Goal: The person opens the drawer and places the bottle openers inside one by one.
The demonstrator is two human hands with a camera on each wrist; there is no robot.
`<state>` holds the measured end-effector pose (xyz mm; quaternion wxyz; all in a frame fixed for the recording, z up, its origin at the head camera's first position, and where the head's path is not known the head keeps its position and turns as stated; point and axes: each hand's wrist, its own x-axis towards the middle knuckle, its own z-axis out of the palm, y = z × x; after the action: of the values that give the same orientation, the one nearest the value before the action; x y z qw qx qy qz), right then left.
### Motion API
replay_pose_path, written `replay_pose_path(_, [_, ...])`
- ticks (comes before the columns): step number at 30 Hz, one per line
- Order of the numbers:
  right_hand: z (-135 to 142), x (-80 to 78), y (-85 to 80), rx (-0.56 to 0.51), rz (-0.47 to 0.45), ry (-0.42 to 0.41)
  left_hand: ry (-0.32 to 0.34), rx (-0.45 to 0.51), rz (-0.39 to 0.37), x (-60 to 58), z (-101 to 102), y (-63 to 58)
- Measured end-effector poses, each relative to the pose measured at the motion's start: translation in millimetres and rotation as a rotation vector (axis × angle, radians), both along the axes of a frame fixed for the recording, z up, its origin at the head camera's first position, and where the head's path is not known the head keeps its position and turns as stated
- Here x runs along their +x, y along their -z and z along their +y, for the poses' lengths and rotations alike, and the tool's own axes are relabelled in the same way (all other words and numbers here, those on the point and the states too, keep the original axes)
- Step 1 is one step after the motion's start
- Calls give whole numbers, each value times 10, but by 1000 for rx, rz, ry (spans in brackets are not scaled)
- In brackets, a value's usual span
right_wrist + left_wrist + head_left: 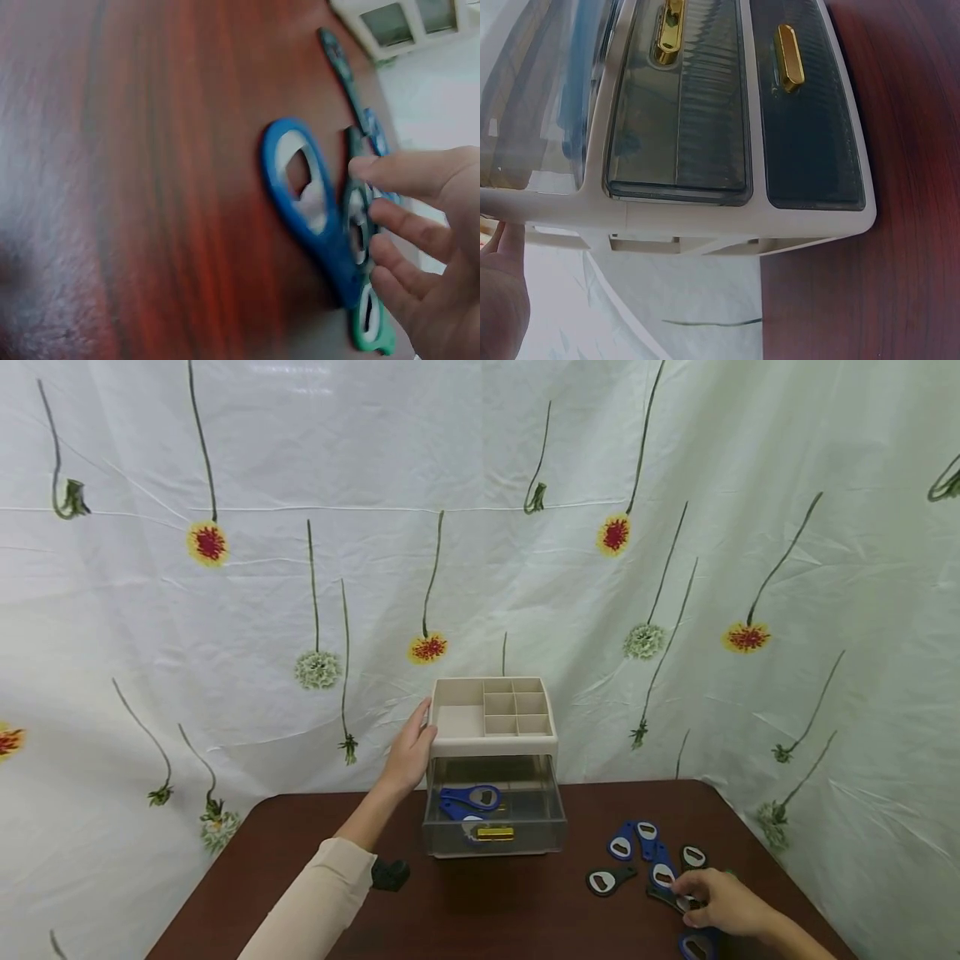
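A beige desk organizer (495, 746) stands at the table's back. Its clear drawer (532, 835) with a gold handle is pulled out and holds blue bottle openers (480, 797). My left hand (408, 752) rests against the organizer's left side with extended fingers; in the left wrist view only part of it shows. My right hand (723, 902) is over a loose group of bottle openers at the right, fingers spread and slightly bent. Its fingertips are at a dark green bottle opener (351, 195), beside a blue bottle opener (322, 247) and a green one (382, 330).
More blue (621, 843) and dark (609, 881) bottle openers lie on the brown table (495, 910). A small black object (390, 874) sits by my left sleeve. Behind the table hangs a flower-patterned white cloth (480, 568). The organizer's top has several small compartments.
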<state>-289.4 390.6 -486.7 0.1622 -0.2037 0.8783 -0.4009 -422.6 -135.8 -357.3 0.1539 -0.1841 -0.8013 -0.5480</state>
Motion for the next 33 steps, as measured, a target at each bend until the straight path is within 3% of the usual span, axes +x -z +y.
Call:
replay_pose_path(6, [-145,93,-45,77,100,83,4,-2,-2,13,-2,-3])
replay_pose_path(14, [-207,96,-77,155,122,161,-14,-3,4,4,2,11])
replay_pose_path(21, [-191,74,-89,186,164,153,6,11,7,-15,-8,18])
replay_pose_path(33, [-116,-17,5,133,119,68,18,22,0,-28,1,26])
